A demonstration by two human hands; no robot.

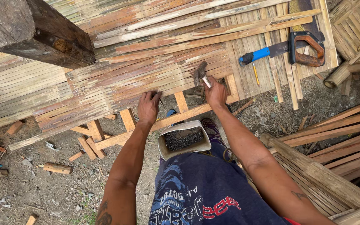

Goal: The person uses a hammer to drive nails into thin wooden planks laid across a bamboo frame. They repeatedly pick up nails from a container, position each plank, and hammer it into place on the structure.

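Now right hand (pixel 216 92) grips hammer (pixel 201 74); left hand (pixel 148 106) presses slats (pixel 146 79).

Outdoor bamboo workshop: split-bamboo panel (pixel 146 71), handsaw (pixel 288 48), dirt ground (pixel 42 187).

Both forearms are bare, with dark tattoos on each. A navy printed shirt (pixel 213 191) shows at lower centre, with white and red lettering
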